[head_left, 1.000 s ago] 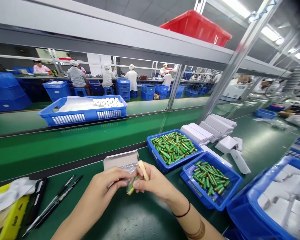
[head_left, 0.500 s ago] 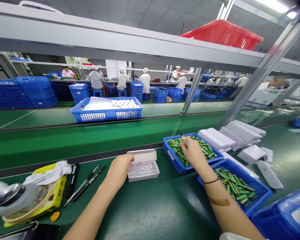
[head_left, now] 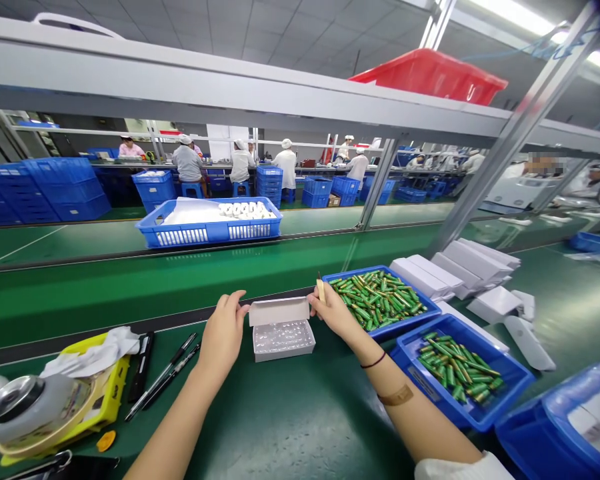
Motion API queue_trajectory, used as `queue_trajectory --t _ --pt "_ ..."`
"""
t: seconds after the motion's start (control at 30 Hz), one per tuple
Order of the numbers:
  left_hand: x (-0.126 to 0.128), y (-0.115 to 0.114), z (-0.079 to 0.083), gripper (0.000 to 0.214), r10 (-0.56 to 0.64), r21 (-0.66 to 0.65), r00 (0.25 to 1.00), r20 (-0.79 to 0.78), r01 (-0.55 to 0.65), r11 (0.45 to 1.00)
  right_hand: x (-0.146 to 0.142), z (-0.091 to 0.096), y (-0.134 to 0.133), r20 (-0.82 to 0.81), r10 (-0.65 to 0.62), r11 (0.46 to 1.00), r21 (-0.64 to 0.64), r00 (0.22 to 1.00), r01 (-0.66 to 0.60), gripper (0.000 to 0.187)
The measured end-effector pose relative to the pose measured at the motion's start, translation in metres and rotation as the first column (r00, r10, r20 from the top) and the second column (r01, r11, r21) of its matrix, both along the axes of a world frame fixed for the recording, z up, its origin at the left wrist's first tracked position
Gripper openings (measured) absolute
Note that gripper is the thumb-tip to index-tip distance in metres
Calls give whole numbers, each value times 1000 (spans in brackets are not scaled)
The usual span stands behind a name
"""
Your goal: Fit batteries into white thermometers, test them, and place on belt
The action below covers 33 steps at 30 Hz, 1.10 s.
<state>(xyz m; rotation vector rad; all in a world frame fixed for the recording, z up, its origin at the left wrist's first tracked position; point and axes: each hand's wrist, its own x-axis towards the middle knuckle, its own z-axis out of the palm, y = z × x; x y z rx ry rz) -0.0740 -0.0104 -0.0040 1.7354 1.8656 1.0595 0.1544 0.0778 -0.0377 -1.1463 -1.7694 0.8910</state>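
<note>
A small white box [head_left: 284, 348] stands on the green bench with its lid flap [head_left: 280, 311] raised. Clear plastic packing [head_left: 283, 335] with rounded pockets fills it. At the flap's left end is my left hand [head_left: 223, 330], holding nothing, its fingers apart. My right hand [head_left: 331, 312] is at the flap's other end, fingertips at its corner. It grips a slim tan tool [head_left: 321, 291] with a thin dark tip, whose kind I cannot make out. Just right of that hand, a blue tray [head_left: 375, 328] holds many green cylinders with gold-coloured ends [head_left: 383, 293].
A second blue tray [head_left: 517, 383] with similar green cylinders lies nearer me. White cartons [head_left: 473, 263] are stacked behind it. To the left are pens [head_left: 163, 377], a yellow tray [head_left: 113, 387] and a bottle [head_left: 35, 403]. A metal shelf [head_left: 205, 73] crosses overhead.
My right hand has moved left from above the tray of green cylinders to the box flap, keeping the tan tool. My left hand has drawn slightly left off the box and its fingers have opened.
</note>
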Motion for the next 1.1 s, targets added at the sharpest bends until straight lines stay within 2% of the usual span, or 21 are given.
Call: queue_trajectory --t 0.1,0.2,0.4,0.5,0.63,0.77,0.93,1.1 --pt "-6 10 -11 45 -91 -116 986 136 107 987 -4 -5 0 -43 25 999 -41 999 -27 18" --pt "-5 14 -16 38 -161 -178 953 258 211 961 -3 -4 -7 -51 85 994 -66 995 -89 20" --pt "-2 2 1 18 -211 -235 924 318 292 927 11 3 -31 25 207 978 -1 978 -208 21" --pt "-1 -5 10 20 -248 -274 923 295 330 903 17 7 -42 119 226 970 69 967 -235 18" --pt "3 -9 15 17 -283 -316 945 163 322 893 22 8 -55 231 239 952 134 943 -274 11" --pt "6 -11 8 10 -273 -300 961 43 274 914 26 3 -62 312 244 926 206 918 -316 10" --pt "7 -24 -15 17 -278 -133 926 -257 251 959 27 -7 -64 378 205 885 322 903 -336 12" --pt "2 -34 -39 26 -310 53 827 -469 377 925 28 -16 -66 425 148 846 414 893 -337 16"
